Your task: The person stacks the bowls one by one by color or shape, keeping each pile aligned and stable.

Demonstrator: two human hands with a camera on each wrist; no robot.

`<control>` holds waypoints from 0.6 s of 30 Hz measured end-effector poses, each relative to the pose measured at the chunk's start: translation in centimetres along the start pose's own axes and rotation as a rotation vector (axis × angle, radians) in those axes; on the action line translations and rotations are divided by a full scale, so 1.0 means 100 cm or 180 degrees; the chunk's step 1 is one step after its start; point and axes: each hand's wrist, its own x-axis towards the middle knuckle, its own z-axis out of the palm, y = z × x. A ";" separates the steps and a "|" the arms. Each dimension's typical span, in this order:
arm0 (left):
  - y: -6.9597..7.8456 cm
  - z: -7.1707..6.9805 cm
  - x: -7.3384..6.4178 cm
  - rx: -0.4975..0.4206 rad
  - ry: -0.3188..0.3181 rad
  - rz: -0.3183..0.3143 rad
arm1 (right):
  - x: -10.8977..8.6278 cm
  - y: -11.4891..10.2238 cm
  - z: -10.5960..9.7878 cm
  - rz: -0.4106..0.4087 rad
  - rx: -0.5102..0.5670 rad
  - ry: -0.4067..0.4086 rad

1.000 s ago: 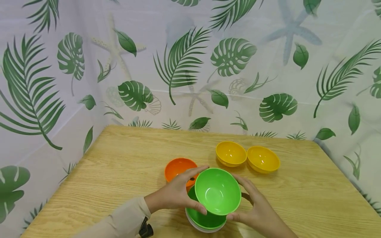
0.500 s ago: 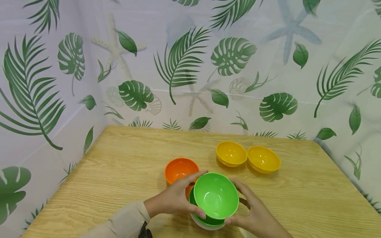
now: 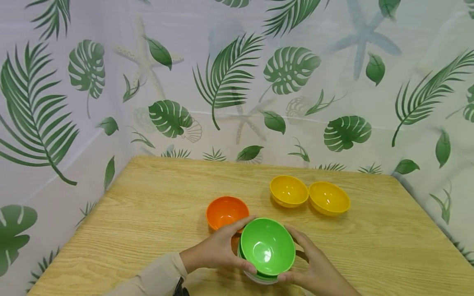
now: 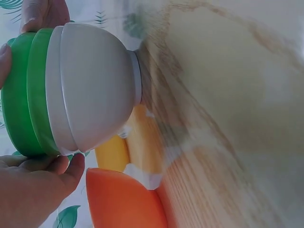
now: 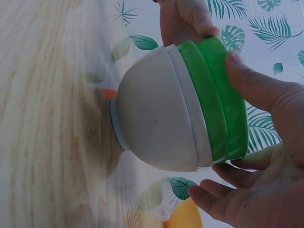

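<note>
A bright green bowl (image 3: 267, 246) sits at the top of a nested stack, its open side facing up. My left hand (image 3: 222, 248) holds its left side, thumb at the near rim and fingers around the far side. From the right, my right hand (image 3: 312, 261) grips the same bowl in the same way. Below it, the right wrist view shows a second green bowl (image 5: 209, 107) inside two white bowls (image 5: 152, 111), which stand on the table. In the left wrist view the white bowls (image 4: 97, 88) stand with their foot on the wood.
An orange bowl (image 3: 227, 211) stands just behind my left hand, with more orange showing beneath the fingers. Two yellow bowls (image 3: 289, 191) (image 3: 328, 199) sit side by side farther back on the wooden table (image 3: 166, 185). A leaf-print sheet (image 3: 237, 82) hangs behind the table.
Both hands have lowered the top green bowl and brought it slightly toward me, down into the second green bowl, so less of the lower bowls shows. The orange and yellow bowls stay put.
</note>
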 end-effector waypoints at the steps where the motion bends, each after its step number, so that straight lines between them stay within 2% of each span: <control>1: 0.000 0.000 0.000 -0.0011 -0.0002 0.0005 | 0.000 0.000 0.000 0.0041 0.0037 -0.0014; 6: -0.001 0.002 0.000 -0.0035 0.0020 0.0005 | 0.003 0.000 -0.002 0.0145 0.0225 -0.0100; 12: 0.000 0.001 0.002 0.0022 0.0030 -0.0066 | 0.004 -0.001 -0.006 0.0066 0.0192 -0.0207; 18: 0.001 -0.001 0.003 0.0024 -0.0027 -0.0115 | 0.006 -0.004 -0.008 0.0218 0.0198 -0.0355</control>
